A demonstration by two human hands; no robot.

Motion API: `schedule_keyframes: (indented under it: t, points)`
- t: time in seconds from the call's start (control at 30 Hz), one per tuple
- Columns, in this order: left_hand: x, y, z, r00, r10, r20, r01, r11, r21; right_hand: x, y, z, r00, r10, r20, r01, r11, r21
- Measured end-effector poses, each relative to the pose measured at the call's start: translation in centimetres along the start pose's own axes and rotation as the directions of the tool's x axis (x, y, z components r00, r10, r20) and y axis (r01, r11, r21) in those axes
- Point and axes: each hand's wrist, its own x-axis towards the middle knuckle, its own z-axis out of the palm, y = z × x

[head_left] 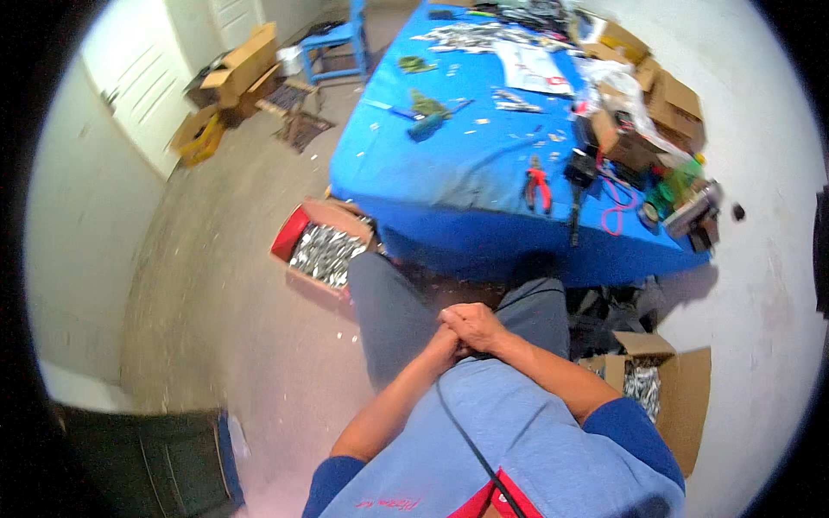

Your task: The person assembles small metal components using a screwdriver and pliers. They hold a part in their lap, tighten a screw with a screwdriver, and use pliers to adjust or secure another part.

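My two hands are clasped together in front of my belly, above my grey trouser legs. My right hand (477,325) lies on top and covers most of my left hand (449,344). Neither hand holds any object that I can see. A thin black cable (471,449) runs down my blue shirt just below the hands. The blue-covered table (432,164) stands a short way in front of my knees, out of reach of the hands as they are.
On the table lie red-handled pliers (538,186), a black tool (578,173), a green tool (425,116), papers and small metal parts. Open cardboard boxes of shiny parts sit on the floor left (324,250) and right (643,380). More boxes line the right wall; a blue chair (338,39) stands far back.
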Motion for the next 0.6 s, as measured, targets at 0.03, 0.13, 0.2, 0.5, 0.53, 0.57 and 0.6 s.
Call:
schedule_keyframes:
  t: [0.03,0.13,0.2,0.5,0.53,0.57,0.6]
  points:
    - [0.4,0.1,-0.9,0.992,-0.048,0.119,0.059,0.994,-0.092,-0.2,-0.1,-0.4,0.997,0.074,-0.030,-0.071,0.994,0.087]
    - [0.5,1.5,-2.0,0.948,-0.056,0.313,0.156,0.940,-0.302,-0.3,0.7,-1.0,0.961,0.276,-0.034,-0.227,0.850,0.476]
    - [-1.3,3.8,0.7,0.963,0.049,0.265,0.063,0.915,-0.399,-0.3,2.8,-1.0,0.914,0.403,0.055,-0.284,0.537,0.794]
    - [-2.6,4.7,1.8,0.973,0.079,0.216,0.066,0.804,-0.591,-3.6,3.2,-2.1,0.935,0.199,0.293,-0.314,0.081,0.946]
    - [-2.6,4.8,1.7,0.961,0.110,0.254,0.056,0.822,-0.567,-3.4,2.7,-2.3,0.938,0.178,0.298,-0.315,0.079,0.946]
    - [-2.8,4.8,1.8,0.962,0.114,0.249,0.053,0.814,-0.578,-3.3,2.1,-2.6,0.934,0.193,0.300,-0.320,0.081,0.944]
    - [-3.0,4.8,1.9,0.962,0.118,0.244,0.050,0.807,-0.588,-3.4,2.3,-2.3,0.934,0.175,0.311,-0.328,0.079,0.941]
